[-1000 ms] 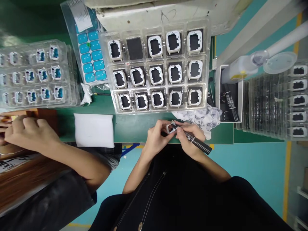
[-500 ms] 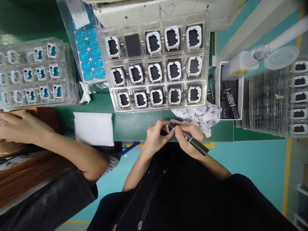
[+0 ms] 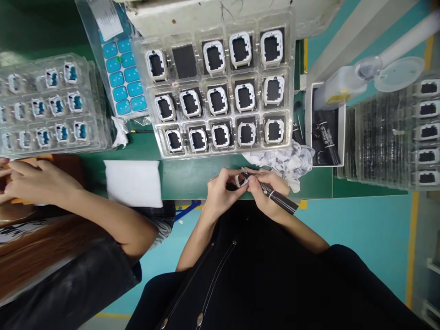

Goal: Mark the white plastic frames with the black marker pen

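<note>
Hands together at frame centre, left hand (image 3: 222, 192) pinching white watch frame (image 3: 241, 179), right hand (image 3: 267, 191) gripping black marker (image 3: 275, 197), tip on frame, clear tray (image 3: 151, 105) above.

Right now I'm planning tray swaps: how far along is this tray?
Fourteen pockets of the clear tray hold white frames; one top-row pocket sits empty. The left hand holds a frame while the right hand applies a black marker. Which frames are already marked is unclear.
</note>
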A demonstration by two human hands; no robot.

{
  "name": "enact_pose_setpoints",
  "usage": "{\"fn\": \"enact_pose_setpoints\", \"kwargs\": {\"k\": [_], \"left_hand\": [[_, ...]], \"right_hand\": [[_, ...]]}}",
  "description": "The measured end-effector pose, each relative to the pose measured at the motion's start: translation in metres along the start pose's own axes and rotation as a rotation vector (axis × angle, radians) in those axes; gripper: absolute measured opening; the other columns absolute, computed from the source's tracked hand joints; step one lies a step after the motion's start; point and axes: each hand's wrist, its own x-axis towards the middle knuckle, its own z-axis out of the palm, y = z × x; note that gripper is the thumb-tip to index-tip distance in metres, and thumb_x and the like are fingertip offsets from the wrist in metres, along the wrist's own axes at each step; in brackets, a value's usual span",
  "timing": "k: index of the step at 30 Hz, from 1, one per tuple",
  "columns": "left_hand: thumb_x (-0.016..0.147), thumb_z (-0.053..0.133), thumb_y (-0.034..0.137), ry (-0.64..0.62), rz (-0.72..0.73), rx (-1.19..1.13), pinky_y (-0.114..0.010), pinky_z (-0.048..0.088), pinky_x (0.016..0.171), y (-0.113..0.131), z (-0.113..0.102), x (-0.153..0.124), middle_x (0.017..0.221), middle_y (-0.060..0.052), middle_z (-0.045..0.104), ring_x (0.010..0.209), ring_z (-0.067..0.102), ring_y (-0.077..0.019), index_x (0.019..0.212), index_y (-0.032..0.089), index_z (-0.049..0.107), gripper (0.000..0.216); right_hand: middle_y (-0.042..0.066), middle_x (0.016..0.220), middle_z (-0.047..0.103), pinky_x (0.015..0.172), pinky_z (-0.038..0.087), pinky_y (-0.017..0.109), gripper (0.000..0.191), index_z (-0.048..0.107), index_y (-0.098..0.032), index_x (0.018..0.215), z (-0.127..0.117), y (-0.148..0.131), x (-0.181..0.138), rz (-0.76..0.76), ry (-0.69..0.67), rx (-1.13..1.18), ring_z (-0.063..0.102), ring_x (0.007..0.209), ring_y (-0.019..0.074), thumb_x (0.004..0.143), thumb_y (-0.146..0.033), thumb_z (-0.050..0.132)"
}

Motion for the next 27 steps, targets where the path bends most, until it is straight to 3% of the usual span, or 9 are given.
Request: {"fn": "enact_pose_setpoints", "kwargs": {"k": [8, 17, 23, 27], "left_hand": [[0.096, 0.098, 0.042, -0.022, -0.087, -0.035, -0.024, 0.072, 0.075, -0.001, 0.000, 0.001, 0.096, 0.000, 0.087, 0.077, 0.085, -0.0145, 0.119, 0.024, 0.073, 0.038], [0.095, 0.098, 0.040, -0.009, -0.079, -0.037, -0.024, 0.071, 0.074, -0.001, 0.001, -0.001, 0.095, 0.001, 0.087, 0.076, 0.086, -0.0150, 0.120, 0.025, 0.073, 0.039], [0.081, 0.110, 0.047, -0.008, -0.156, -0.146, -0.025, 0.071, 0.074, 0.000, 0.000, 0.002, 0.097, -0.001, 0.087, 0.078, 0.086, -0.0170, 0.119, 0.025, 0.071, 0.058], [0.080, 0.111, 0.046, -0.015, -0.176, -0.172, -0.025, 0.070, 0.073, 0.000, 0.001, 0.002, 0.097, -0.001, 0.087, 0.077, 0.084, -0.0159, 0.118, 0.024, 0.071, 0.059]], "right_hand": [[-0.001, 0.084, 0.090, 0.086, 0.079, 0.044, 0.018, 0.067, -0.030, 0.096, -0.001, 0.000, -0.001, 0.017, -0.017, 0.051, 0.094, 0.105, 0.0303, 0.109, -0.020, 0.074], [0.002, 0.095, 0.092, 0.088, 0.079, 0.044, 0.017, 0.069, -0.030, 0.098, -0.002, 0.001, -0.002, 0.015, -0.041, 0.041, 0.094, 0.109, 0.0304, 0.107, -0.017, 0.076], [-0.004, 0.072, 0.080, 0.090, 0.080, 0.047, 0.019, 0.064, -0.030, 0.096, 0.001, 0.006, -0.006, 0.069, 0.022, 0.195, 0.094, 0.102, 0.0300, 0.110, -0.024, 0.075], [-0.006, 0.070, 0.076, 0.094, 0.080, 0.050, 0.019, 0.062, -0.031, 0.098, 0.003, 0.013, -0.012, 0.128, 0.059, 0.252, 0.094, 0.097, 0.0286, 0.110, -0.030, 0.077]]}}
